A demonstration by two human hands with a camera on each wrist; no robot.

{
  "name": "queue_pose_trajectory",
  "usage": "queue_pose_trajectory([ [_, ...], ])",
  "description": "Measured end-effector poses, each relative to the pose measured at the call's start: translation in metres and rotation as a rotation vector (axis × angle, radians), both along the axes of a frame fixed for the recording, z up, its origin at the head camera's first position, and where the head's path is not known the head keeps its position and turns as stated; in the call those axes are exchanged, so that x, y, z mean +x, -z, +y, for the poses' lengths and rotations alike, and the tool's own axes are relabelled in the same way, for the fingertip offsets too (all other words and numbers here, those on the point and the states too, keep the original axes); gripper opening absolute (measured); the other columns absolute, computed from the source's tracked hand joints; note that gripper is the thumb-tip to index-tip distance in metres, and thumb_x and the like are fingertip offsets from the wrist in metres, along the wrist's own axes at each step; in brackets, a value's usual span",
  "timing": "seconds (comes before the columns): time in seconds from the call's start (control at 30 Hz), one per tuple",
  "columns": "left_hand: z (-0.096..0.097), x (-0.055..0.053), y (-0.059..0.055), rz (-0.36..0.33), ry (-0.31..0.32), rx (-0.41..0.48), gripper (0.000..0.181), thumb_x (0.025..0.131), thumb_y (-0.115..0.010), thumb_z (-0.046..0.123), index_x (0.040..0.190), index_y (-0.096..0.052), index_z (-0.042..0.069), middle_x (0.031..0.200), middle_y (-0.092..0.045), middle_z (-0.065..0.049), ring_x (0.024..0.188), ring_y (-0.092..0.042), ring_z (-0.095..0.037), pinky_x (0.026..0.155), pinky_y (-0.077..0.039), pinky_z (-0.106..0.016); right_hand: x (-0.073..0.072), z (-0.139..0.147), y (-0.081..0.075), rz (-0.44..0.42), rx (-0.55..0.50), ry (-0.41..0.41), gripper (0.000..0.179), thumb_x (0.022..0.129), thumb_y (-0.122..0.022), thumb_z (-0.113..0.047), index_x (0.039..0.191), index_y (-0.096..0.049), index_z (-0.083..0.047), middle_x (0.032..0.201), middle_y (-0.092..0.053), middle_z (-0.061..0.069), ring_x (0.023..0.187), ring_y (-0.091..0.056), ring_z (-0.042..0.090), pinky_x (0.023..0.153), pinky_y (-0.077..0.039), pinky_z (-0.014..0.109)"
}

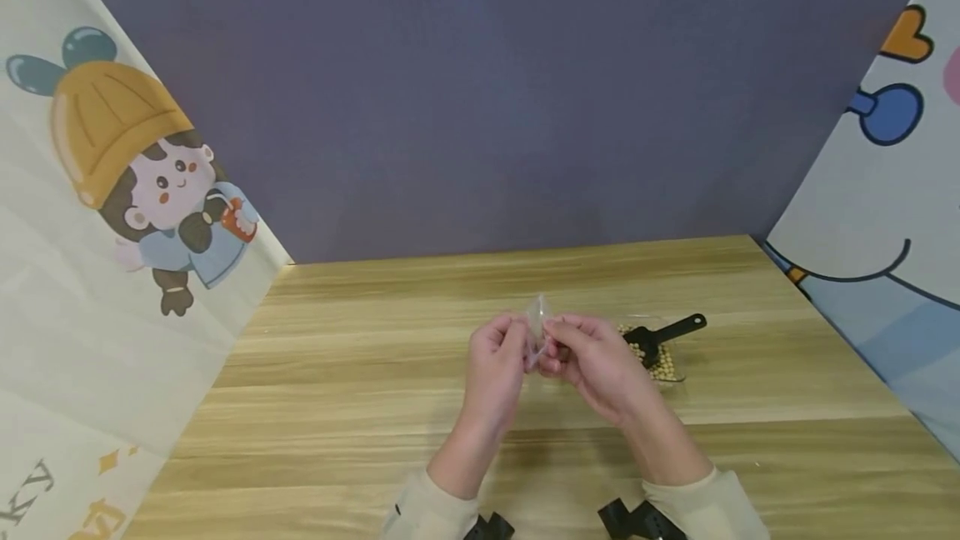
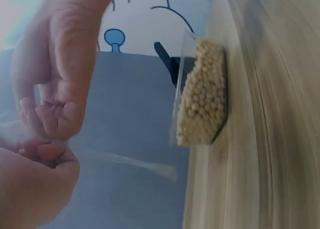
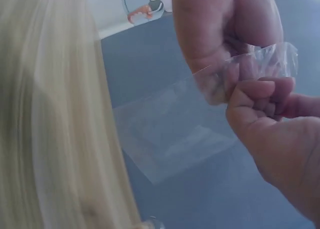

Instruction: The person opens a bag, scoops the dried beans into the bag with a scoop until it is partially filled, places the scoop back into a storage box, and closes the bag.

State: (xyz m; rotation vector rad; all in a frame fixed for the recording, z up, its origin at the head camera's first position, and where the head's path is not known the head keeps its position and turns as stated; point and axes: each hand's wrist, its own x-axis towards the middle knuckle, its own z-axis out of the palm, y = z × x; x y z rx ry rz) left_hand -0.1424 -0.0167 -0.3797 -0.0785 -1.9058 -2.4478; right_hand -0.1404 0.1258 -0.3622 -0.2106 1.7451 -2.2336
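A clear plastic bag (image 1: 538, 313) is held over the table between both hands. My left hand (image 1: 493, 369) pinches one side near its top, thumb against curled fingers. My right hand (image 1: 603, 363) pinches the other side. In the right wrist view, the bag (image 3: 175, 131) hangs down flat, with nothing visible inside, and its upper edge is crumpled around the fingers. The left wrist view shows the right hand (image 2: 67, 64) above the left hand (image 2: 37, 186), their fingertips close together. Whether the bag's mouth is parted cannot be made out.
Right of the hands, partly behind the right one, stands a clear box (image 2: 180, 106) of pale yellow beans (image 2: 205, 96). A black scoop (image 1: 663, 336) rests in it, handle pointing right. The wooden table (image 1: 337, 407) meets a grey back wall (image 1: 480, 107) and printed side panels.
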Motion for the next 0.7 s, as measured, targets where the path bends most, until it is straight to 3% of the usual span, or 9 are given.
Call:
queue_pose_trajectory([
  [0.1, -0.003, 0.0, 0.0, 0.036, 0.016, -0.092, 0.026, 0.101, -0.053, 0.008, 0.077, -0.059, 0.004, 0.063, -0.051, 0.004, 0.06, -0.047, -0.008, 0.055, -0.041, -0.018, 0.0, 0.001, -0.003, 0.015, 0.121, 0.055, 0.029, 0.111, -0.051, -0.018, 0.086, -0.058, -0.006, 0.077, -0.058, 0.0, 0.069, -0.056, 0.011, 0.063, -0.051, 0.022],
  [0.2, -0.01, -0.001, -0.002, 0.104, 0.013, -0.26, 0.023, 0.1, -0.057, 0.01, 0.081, -0.067, 0.002, 0.063, -0.054, 0.003, 0.057, -0.046, -0.007, 0.052, -0.039, -0.017, 0.0, 0.004, -0.009, 0.041, 0.309, 0.127, 0.029, 0.109, -0.056, -0.023, 0.087, -0.061, -0.005, 0.078, -0.06, 0.002, 0.07, -0.059, 0.015, 0.059, -0.05, 0.024],
  [0.3, -0.02, -0.002, -0.006, 0.192, -0.03, -0.443, 0.021, 0.097, -0.06, 0.009, 0.08, -0.072, 0.004, 0.065, -0.059, 0.001, 0.056, -0.047, -0.006, 0.049, -0.038, -0.017, -0.001, 0.009, -0.014, 0.1, 0.538, 0.179, 0.03, 0.106, -0.061, -0.028, 0.085, -0.063, -0.006, 0.076, -0.063, 0.005, 0.07, -0.062, 0.021, 0.055, -0.047, 0.028],
  [0.4, -0.031, -0.003, -0.011, 0.264, -0.087, -0.568, 0.021, 0.092, -0.062, 0.007, 0.074, -0.072, 0.007, 0.062, -0.061, 0.001, 0.053, -0.047, -0.005, 0.048, -0.04, -0.018, -0.002, 0.016, -0.019, 0.164, 0.696, 0.217, 0.027, 0.103, -0.063, -0.027, 0.084, -0.064, -0.008, 0.071, -0.064, 0.006, 0.065, -0.059, 0.023, 0.057, -0.046, 0.03],
  [0.5, -0.039, -0.005, -0.016, 0.304, -0.128, -0.657, 0.024, 0.089, -0.062, 0.007, 0.066, -0.068, 0.011, 0.056, -0.056, 0.003, 0.05, -0.045, -0.004, 0.048, -0.04, -0.019, -0.004, 0.021, -0.023, 0.196, 0.76, 0.236, 0.022, 0.099, -0.063, -0.024, 0.083, -0.066, -0.009, 0.067, -0.063, 0.005, 0.059, -0.053, 0.021, 0.057, -0.045, 0.03],
  [0.7, -0.044, -0.005, -0.021, 0.352, -0.164, -0.782, 0.024, 0.086, -0.063, 0.008, 0.063, -0.063, 0.014, 0.055, -0.051, 0.007, 0.05, -0.042, -0.003, 0.051, -0.038, -0.019, -0.004, 0.024, -0.026, 0.212, 0.785, 0.213, 0.018, 0.096, -0.063, -0.02, 0.08, -0.065, -0.01, 0.064, -0.062, 0.004, 0.056, -0.048, 0.019, 0.058, -0.044, 0.03],
])
